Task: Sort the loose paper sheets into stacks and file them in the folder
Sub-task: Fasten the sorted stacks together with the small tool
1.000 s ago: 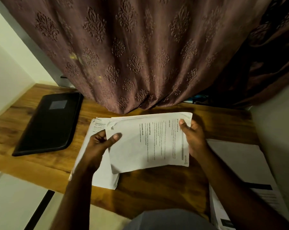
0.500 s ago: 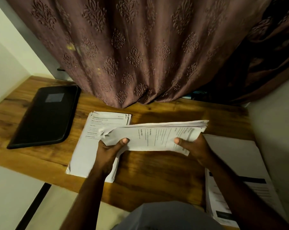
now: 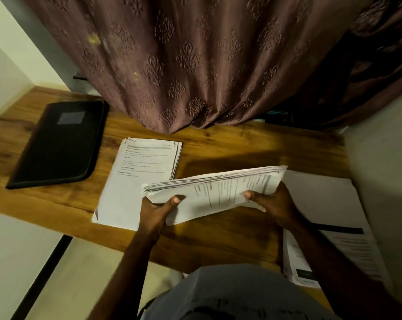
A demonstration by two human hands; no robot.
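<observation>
- Two hands share one load: my left hand (image 3: 159,207) pinches the near-left corner of a thick bundle of printed sheets (image 3: 215,190), thumb on top, fingers hidden beneath, and my right hand (image 3: 272,200) clamps the right edge the same way.
- I hold the bundle clear of the wooden surface (image 3: 218,144), its far edge fanned, which I judge lets me square the sheets before setting them down.
- At ten o'clock from the bundle lies a sorted stack (image 3: 137,181) flat on the surface, partly under the bundle's left corner.
- At three o'clock, under my right forearm, another pile of papers (image 3: 329,209) overhangs the near edge.
- Further out at ten o'clock the black folder (image 3: 59,142) lies closed, well apart from my hands; nothing looks filed yet.
- Behind everything, at twelve o'clock, a patterned curtain (image 3: 195,58) hangs onto the surface.
</observation>
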